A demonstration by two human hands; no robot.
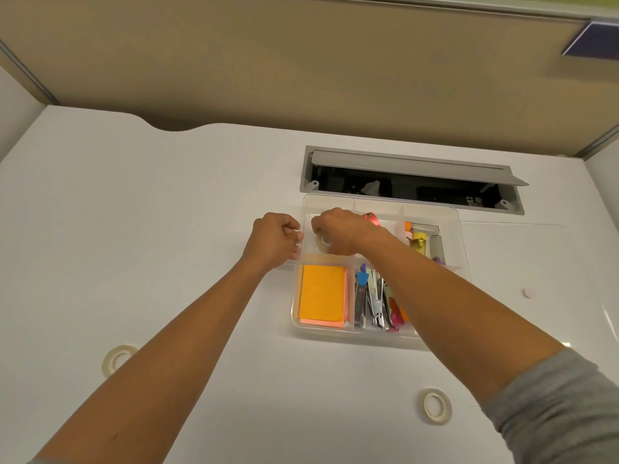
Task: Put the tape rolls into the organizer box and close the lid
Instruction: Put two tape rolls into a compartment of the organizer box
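A clear plastic organizer box [462,249] lies open on the white desk. My right hand [338,229] reaches into its far left compartment and grips a small clear tape roll [323,242] there. My left hand [278,237] is closed at the box's left wall; what it pinches is unclear. A translucent tape roll [117,358] lies on the desk at the near left, partly behind my left forearm. Another tape roll [436,406] lies flat at the near right. A clear lid [536,262] lies flat to the right of the box.
Orange sticky notes [321,296], staplers and clips [375,303] and small coloured items [418,242] fill other compartments. A red ribbon roll [371,217] sits behind my right hand. An open grey cable hatch [412,179] lies just beyond the box. A beige partition rises behind the desk.
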